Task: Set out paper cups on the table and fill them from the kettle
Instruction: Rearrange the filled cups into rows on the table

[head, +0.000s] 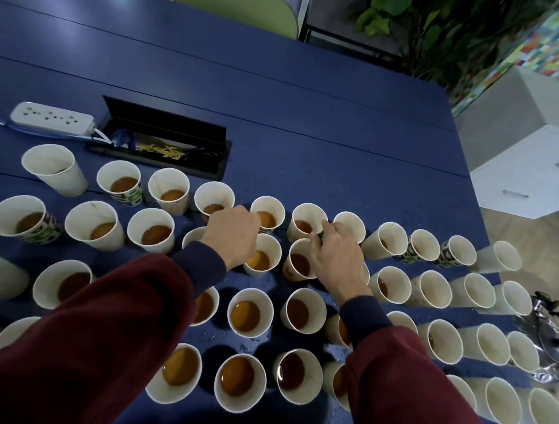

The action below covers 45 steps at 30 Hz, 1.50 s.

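Cups [250, 313], mostly filled, stand in rows left of the kettle [549, 336] on the desk [312, 114]. My right fingers [330, 229] pinch one rim; my left hand [233, 235] curls, grip hidden. Shift each cup slowly, upright, to avoid spills.

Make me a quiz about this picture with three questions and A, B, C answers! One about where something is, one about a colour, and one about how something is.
1. Where is the kettle?
A) at the table's right edge, beside the cups
B) on the green chair
C) in a hand

2. What colour is the table?
A) red
B) blue
C) white

3. How is the middle cup in the nearest row?
A) lying on its side
B) upside down
C) upright with brown drink inside

Answers:
1 A, it stands just right of the cups.
2 B, its top is dark blue.
3 C, its open rim faces up around brown liquid.
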Each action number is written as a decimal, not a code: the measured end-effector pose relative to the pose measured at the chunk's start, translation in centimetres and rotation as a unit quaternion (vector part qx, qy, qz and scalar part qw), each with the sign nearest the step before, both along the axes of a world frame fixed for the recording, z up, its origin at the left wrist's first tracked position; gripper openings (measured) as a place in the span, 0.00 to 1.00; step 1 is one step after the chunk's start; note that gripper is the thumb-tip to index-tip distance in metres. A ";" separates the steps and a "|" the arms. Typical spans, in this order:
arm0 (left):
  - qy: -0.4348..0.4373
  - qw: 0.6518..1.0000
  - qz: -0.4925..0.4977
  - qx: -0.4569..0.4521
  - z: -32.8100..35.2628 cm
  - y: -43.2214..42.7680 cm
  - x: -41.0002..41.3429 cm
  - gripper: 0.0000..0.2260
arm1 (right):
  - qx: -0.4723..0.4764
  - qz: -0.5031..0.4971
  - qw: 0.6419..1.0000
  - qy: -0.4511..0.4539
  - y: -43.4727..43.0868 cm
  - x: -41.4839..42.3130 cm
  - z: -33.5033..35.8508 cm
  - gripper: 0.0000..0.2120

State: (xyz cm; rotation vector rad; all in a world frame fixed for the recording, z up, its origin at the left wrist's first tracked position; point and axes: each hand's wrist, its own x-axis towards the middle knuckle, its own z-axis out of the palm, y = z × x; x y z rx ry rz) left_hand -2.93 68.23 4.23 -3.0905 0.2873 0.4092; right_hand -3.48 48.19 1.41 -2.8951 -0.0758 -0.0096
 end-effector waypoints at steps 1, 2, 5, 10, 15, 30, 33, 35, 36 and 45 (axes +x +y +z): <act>-0.002 1.000 0.002 -0.001 -0.1 0.1 0.0 0.09 | 0.000 0.001 1.000 0.005 0.0 0.0 -0.1 0.14; -0.005 1.000 0.004 -0.002 -0.2 0.1 0.0 0.09 | 0.003 0.001 1.000 0.010 0.0 -0.1 -0.1 0.16; -0.013 1.000 0.008 -0.006 -0.4 0.2 0.0 0.10 | 0.017 -0.007 1.000 0.022 0.1 -0.5 0.0 0.20; -0.055 0.998 0.018 -0.027 -0.5 -0.1 0.4 0.14 | 0.056 -0.035 0.998 0.004 0.1 -1.7 0.1 0.17; -0.067 0.997 0.011 -0.026 -0.4 -0.8 0.8 0.11 | -0.021 -0.055 0.998 0.027 -0.3 -2.3 -0.3 0.09; -0.091 0.995 0.009 -0.041 -0.3 -0.9 0.0 0.09 | 0.049 -0.063 0.996 -0.031 -1.6 -2.8 0.2 0.09; -0.109 0.992 0.004 -0.068 0.1 -1.0 -0.5 0.10 | 0.071 -0.088 0.992 -0.050 -2.9 -3.5 1.3 0.07; -0.114 0.990 -0.001 -0.085 0.4 -1.1 -1.0 0.11 | 0.086 -0.109 0.988 -0.069 -4.1 -4.6 1.8 0.06; -0.116 0.989 -0.005 -0.095 0.6 -1.1 -1.3 0.11 | 0.092 -0.118 0.986 -0.078 -4.8 -5.1 2.0 0.06; -0.113 0.975 -0.051 -0.182 1.1 -0.8 -5.2 0.06 | 0.091 -0.179 0.979 -0.028 -7.0 -11.8 2.5 0.10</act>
